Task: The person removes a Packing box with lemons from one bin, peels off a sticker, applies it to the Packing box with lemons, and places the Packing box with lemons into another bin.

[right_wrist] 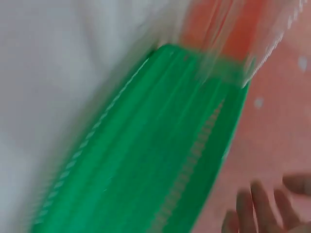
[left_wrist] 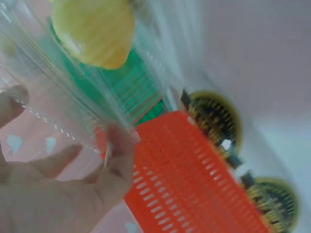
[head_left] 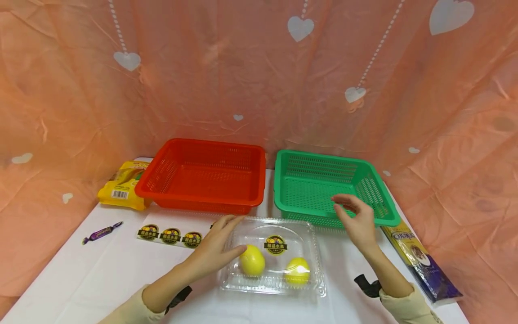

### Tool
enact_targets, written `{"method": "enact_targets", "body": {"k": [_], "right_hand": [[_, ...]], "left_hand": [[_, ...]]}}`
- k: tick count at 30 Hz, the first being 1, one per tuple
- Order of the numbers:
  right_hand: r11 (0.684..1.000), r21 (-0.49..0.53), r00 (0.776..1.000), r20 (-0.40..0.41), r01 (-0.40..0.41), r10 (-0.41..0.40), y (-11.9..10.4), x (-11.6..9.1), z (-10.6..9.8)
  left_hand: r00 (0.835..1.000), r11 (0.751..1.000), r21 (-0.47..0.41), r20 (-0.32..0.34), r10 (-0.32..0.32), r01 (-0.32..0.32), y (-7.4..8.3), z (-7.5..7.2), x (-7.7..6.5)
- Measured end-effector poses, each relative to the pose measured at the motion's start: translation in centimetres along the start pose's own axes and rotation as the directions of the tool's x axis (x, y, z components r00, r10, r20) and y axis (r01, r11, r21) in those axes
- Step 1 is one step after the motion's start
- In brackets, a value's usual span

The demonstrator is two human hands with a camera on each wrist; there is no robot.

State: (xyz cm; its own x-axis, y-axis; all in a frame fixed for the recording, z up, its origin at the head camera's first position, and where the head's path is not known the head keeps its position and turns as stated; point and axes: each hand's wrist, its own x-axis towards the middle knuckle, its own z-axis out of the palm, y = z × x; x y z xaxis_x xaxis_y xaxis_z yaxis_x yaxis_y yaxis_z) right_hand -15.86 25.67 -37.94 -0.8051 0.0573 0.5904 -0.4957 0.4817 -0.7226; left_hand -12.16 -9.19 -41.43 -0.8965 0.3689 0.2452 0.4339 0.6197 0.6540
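Note:
A clear plastic clamshell box (head_left: 269, 288) lies closed on the table with two lemons inside, one at the left (head_left: 253, 261) and one at the right (head_left: 297, 271). A round black-and-gold sticker (head_left: 275, 245) is on its lid. My left hand (head_left: 216, 247) rests on the box's left side, thumb over the lid and fingers along the back left corner. The left wrist view shows this hand (left_wrist: 63, 184) at the box edge beside a lemon (left_wrist: 95, 31). Holding nothing, my right hand (head_left: 358, 218) hovers before the green basket with loosely bent fingers.
A red basket (head_left: 202, 201) and a green basket (head_left: 336, 157) stand behind the box. Left are a sticker strip (head_left: 170, 236), a purple-wrapped candy (head_left: 101, 233) and a yellow packet (head_left: 123, 189). A purple-and-gold packet (head_left: 425, 265) lies right. A pink curtain (head_left: 243, 67) hangs behind.

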Motion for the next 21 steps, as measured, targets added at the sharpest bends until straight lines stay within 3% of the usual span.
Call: {"method": "enact_targets", "body": {"k": [3, 7, 10, 13, 17, 20, 21], "right_hand": [[0.965, 0.224, 0.972, -0.155, -0.138, 0.175, 1.2, 0.1, -1.8], [0.819, 0.549, 0.884, -0.284, -0.166, 0.370, 2.2, -0.3, -3.7], [0.721, 0.680, 0.809, -0.345, -0.134, 0.476, 2.5, -0.6, -4.8], [0.627, 0.768, 0.705, -0.374, -0.128, 0.602, 2.8, -0.9, -5.8], [0.478, 0.871, 0.537, -0.349, -0.118, 0.768, 3.4, -1.4, -6.8], [0.377, 0.914, 0.442, -0.278, -0.153, 0.853, 3.7, -1.7, -7.4], [0.331, 0.928, 0.421, -0.235, -0.170, 0.876, 3.8, -1.8, -7.6]], "left_hand": [[0.997, 0.995, -0.060, -0.004, -0.074, 0.073, -0.2, 0.1, -0.8], [0.993, 0.989, -0.096, -0.014, -0.117, 0.115, -0.6, 0.1, -1.2], [0.989, 0.976, -0.159, 0.018, -0.146, 0.147, -0.9, 0.2, -1.2], [0.980, 0.943, -0.267, 0.071, -0.187, 0.200, -1.0, 0.2, -1.3], [0.967, 0.888, -0.386, 0.141, -0.212, 0.251, -1.1, 0.3, -1.3], [0.962, 0.866, -0.423, 0.168, -0.215, 0.268, -1.2, 0.4, -1.4], [0.962, 0.860, -0.435, 0.170, -0.213, 0.267, -1.2, 0.4, -1.4]]}}
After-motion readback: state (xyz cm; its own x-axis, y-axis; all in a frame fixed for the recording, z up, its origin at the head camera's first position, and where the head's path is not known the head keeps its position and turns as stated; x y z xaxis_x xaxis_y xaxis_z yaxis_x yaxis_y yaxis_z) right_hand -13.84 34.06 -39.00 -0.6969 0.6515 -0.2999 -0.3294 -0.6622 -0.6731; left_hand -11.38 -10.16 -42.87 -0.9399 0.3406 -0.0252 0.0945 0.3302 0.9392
